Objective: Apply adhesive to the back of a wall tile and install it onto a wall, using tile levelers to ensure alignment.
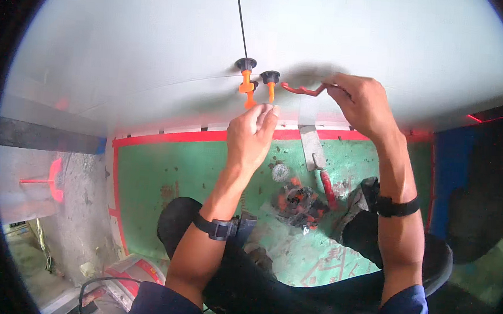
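My left hand [250, 137] is raised to the pale wall panel [155, 36], thumb and fingers pinched together. Its fingertips meet the lower end of an orange-handled tile leveler [271, 89] with a black round cap; whether they grip the handle or something small is hidden. To the left, another orange tile leveler [246, 82] sits at the foot of a dark vertical joint, with a further orange piece partly behind it. My right hand [364, 103] is closed on one end of a thin red plastic wrench [301, 91], whose notched end points left toward the levelers.
On the green floor sheet [147, 168], edged with red tape, lie a red-handled trowel [327, 187] and a clear bag of orange and black pieces [297, 203]. My dark-clothed legs [289, 297] are folded below. A red and white sack [132, 276] is at the lower left.
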Action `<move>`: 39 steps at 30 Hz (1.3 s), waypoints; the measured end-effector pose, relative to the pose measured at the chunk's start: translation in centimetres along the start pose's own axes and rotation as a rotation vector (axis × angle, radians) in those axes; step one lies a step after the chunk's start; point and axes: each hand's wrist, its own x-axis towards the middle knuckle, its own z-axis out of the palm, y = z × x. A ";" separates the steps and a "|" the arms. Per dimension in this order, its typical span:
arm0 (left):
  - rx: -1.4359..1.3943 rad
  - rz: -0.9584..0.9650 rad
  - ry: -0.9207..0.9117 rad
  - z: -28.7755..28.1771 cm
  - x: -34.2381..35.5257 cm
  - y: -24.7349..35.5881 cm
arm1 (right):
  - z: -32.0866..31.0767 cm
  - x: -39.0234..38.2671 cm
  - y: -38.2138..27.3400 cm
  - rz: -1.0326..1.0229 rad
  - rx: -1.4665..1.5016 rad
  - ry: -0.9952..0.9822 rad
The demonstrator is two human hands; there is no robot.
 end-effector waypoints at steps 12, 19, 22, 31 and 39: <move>-0.009 0.068 0.146 0.8 0.8 0.8 | -0.8 0.5 -2.8 0.127 -0.194 -0.050; 0.005 0.085 0.162 0.7 0.9 1.2 | 0.1 0.9 -3.4 -0.118 0.005 0.065; 0.099 0.084 0.163 0.5 1.0 1.5 | 0.2 2.5 -3.4 -0.267 -0.087 0.044; 0.221 0.188 0.213 0.2 1.4 2.2 | -0.5 4.5 -4.2 -0.411 -0.188 -0.078; 0.229 0.187 0.198 0.1 1.5 2.3 | -1.5 5.4 -5.2 -0.463 -0.416 -0.192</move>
